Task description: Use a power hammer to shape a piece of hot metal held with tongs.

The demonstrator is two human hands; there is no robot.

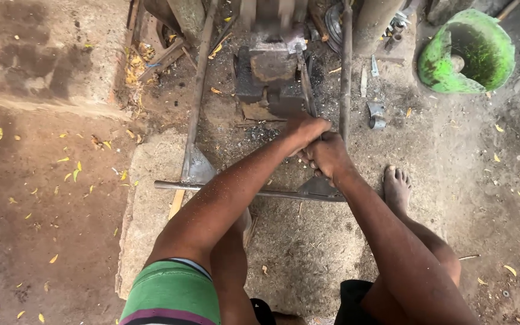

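1. The left hand (304, 129) and the right hand (327, 153) sit close together, touching, both closed tight around one long metal rod (306, 90).
2. The left hand is a bit farther away, and the right hand is nearer.
3. The rod's long side runs from near to far, leaning a little to the left as it goes away.
4. Its far end lies on the dark iron block (270, 78).
5. Another long bar (345, 66) stands just right of the hands and also points far.
6. A thin pipe (212, 188) lies flat from left to right, near the hands.
7. A spade blade (197, 165) rests on the pipe at the left.
8. A bare foot (396, 188) is on the dirt to the right.
9. A green tub (437, 63) sits far right.
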